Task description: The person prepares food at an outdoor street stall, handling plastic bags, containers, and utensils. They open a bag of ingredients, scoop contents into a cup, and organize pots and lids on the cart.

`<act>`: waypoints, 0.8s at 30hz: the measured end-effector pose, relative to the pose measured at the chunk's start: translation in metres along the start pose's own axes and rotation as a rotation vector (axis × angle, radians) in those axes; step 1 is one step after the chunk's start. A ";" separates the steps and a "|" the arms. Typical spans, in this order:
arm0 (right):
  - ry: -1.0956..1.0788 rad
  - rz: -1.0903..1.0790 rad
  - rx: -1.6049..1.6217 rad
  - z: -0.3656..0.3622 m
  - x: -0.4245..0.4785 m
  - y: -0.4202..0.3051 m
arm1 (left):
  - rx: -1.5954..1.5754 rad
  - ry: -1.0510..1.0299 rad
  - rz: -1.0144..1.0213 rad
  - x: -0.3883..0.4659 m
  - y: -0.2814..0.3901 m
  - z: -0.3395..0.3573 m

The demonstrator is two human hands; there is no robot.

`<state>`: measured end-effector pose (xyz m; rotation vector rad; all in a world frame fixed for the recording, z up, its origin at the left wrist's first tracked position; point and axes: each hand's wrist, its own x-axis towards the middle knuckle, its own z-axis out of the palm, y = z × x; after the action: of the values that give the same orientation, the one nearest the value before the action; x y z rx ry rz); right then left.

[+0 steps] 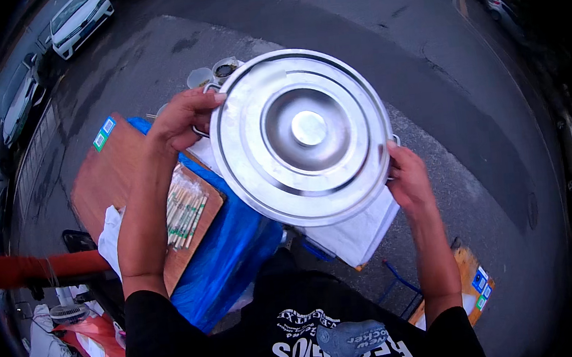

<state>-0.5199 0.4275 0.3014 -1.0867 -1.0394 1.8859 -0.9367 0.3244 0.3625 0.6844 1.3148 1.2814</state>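
Observation:
A large round stainless steel pot with its lid [282, 133] on is held up in front of my chest, above a table. A flat round knob [308, 127] stands in the lid's sunken middle. My left hand [181, 116] grips the wire handle [211, 87] on the left side, thumb up by the rim. My right hand [410, 172] holds the opposite side, around the handle [396, 141] there. The pot's wall and base are hidden under the lid. Beneath it shows part of a white sheet [362, 228] covering the table.
Wrapped chopsticks [185, 218] lie on a brown wooden board [111, 168], beside blue plastic sheeting [240, 238]. Two bowls [199, 77] stand beyond the pot, one with dark contents. A red-wrapped bar [44, 268] is at left, a wooden tabletop [470, 274] at right. Parked cars [81, 23] line the road.

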 end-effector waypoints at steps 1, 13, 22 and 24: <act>-0.001 0.012 0.012 0.018 0.022 0.007 | 0.004 0.033 -0.006 0.013 0.004 -0.019; -0.149 0.219 0.085 0.132 0.230 0.142 | 0.119 0.247 -0.083 0.106 -0.029 -0.183; -0.077 0.302 0.020 0.148 0.285 0.194 | 0.155 0.376 -0.327 0.159 -0.104 -0.243; -0.043 0.320 0.020 0.153 0.285 0.198 | 0.111 0.376 -0.297 0.165 -0.115 -0.243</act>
<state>-0.8055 0.5451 0.0810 -1.2652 -0.9086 2.1744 -1.1665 0.3809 0.1536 0.3123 1.7325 1.1319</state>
